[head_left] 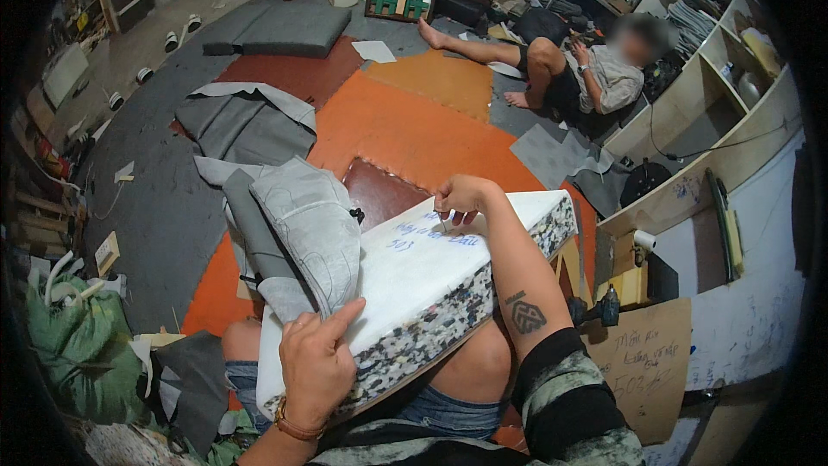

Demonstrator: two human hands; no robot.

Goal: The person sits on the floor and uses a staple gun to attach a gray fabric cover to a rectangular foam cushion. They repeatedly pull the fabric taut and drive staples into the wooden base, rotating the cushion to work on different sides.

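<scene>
A thick white-topped foam block [388, 285] with speckled black-and-white sides lies slanted across my lap, blue handwriting on its top. On its near left part rests my left hand [319, 358], one finger stretched out over the white surface and the others bent; I see nothing held in it. Over the far part, my right hand [461, 198] pinches a thin, needle-like piece whose kind is too small to make out, close above the writing. Against the block's left side lies a grey fabric cover [306, 224], folded over, with a small black piece at its edge.
Another grey cover [250, 121] and a grey pad [293, 32] lie on orange and brown floor sheets [405, 129]. A person [595, 78] reclines at the far right beside wooden shelving [690, 147]. A green sack [82, 349] is left; a cordless drill [610, 304] and cardboard [642, 362] are right.
</scene>
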